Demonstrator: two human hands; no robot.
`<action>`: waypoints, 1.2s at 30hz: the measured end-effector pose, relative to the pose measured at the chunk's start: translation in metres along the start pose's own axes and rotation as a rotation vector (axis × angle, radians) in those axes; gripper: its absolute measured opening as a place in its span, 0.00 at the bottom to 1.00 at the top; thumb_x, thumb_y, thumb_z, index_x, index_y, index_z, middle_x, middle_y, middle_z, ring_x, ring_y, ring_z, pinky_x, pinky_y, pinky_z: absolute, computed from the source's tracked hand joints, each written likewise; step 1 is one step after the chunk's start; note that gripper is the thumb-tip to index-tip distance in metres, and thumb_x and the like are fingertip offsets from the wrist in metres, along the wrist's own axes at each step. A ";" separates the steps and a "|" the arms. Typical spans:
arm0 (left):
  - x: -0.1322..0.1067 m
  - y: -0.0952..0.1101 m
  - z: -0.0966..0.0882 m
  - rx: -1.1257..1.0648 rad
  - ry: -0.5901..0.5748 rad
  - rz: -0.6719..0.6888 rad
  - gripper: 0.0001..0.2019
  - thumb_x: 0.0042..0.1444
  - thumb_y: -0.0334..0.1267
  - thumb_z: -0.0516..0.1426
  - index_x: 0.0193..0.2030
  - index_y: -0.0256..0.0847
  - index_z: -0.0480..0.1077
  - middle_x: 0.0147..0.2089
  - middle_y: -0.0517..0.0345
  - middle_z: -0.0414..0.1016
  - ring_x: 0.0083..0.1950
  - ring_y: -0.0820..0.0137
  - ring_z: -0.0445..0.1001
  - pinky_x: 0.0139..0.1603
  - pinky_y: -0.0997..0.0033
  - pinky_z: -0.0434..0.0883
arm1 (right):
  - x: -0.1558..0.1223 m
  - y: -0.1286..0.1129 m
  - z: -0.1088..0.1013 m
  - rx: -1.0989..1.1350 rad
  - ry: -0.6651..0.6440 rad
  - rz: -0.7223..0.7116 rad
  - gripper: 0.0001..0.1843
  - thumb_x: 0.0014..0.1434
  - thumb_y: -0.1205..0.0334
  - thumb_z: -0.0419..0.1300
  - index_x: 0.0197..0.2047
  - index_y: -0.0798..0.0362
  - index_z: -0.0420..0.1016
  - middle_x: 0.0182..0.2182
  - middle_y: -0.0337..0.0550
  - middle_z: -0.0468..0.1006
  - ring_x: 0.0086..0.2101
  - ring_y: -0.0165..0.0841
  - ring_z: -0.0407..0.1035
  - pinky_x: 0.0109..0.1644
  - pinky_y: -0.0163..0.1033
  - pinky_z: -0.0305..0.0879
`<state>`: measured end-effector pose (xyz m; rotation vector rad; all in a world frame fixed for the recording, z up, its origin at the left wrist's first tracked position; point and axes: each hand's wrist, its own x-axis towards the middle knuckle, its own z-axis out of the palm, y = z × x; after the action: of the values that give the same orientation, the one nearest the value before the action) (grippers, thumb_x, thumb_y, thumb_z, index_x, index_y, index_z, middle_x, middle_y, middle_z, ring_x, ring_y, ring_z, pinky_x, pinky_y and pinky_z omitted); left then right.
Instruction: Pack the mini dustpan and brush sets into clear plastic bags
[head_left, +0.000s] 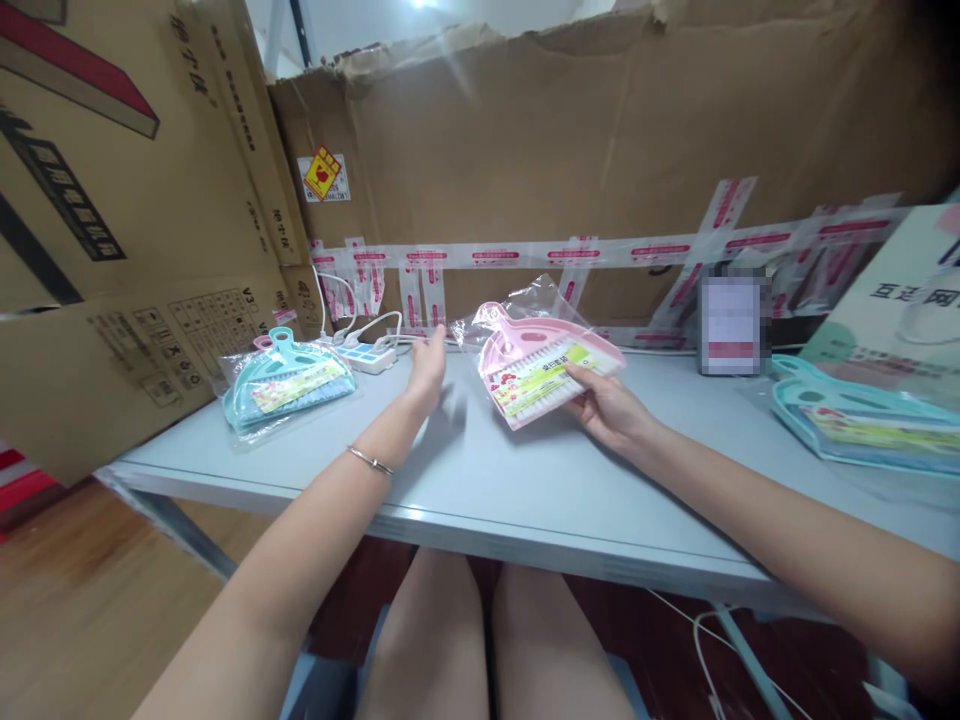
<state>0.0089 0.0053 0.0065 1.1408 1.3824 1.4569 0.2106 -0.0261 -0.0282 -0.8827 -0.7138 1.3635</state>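
My right hand (pixel 611 408) grips the lower right edge of a pink dustpan and brush set (pixel 551 365), thumb on its label. The set is tilted up above the table, in a clear plastic bag (pixel 544 298) that stands loose around its top. Just left of it is my left hand (pixel 429 372), turned edge-on with its fingers stretched forward, close to the bag's left edge and holding nothing that I can see. A bagged teal dustpan set (pixel 289 388) lies at the left, with a pink handle behind it. Another teal dustpan set (pixel 870 420) lies at the right.
A white power strip (pixel 366 355) with plugged cables lies at the back of the grey table (pixel 480 500). A phone (pixel 729 325) stands upright at the back right near a printed board (pixel 892 290). Large cardboard boxes (pixel 495 150) wall off the back and left.
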 end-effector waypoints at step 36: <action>0.008 -0.015 -0.008 -0.095 -0.486 -0.347 0.02 0.53 0.27 0.59 0.30 0.33 0.71 0.24 0.58 0.73 0.23 0.81 0.70 0.23 0.85 0.70 | 0.003 -0.019 -0.032 -1.553 -0.324 -1.163 0.32 0.45 0.45 0.65 0.50 0.53 0.67 0.51 0.56 0.68 0.51 0.49 0.62 0.52 0.53 0.57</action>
<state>-0.0010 0.0117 -0.0082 1.0438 1.0875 0.9119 0.2475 -0.0265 -0.0285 -1.0216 -2.1809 -0.3444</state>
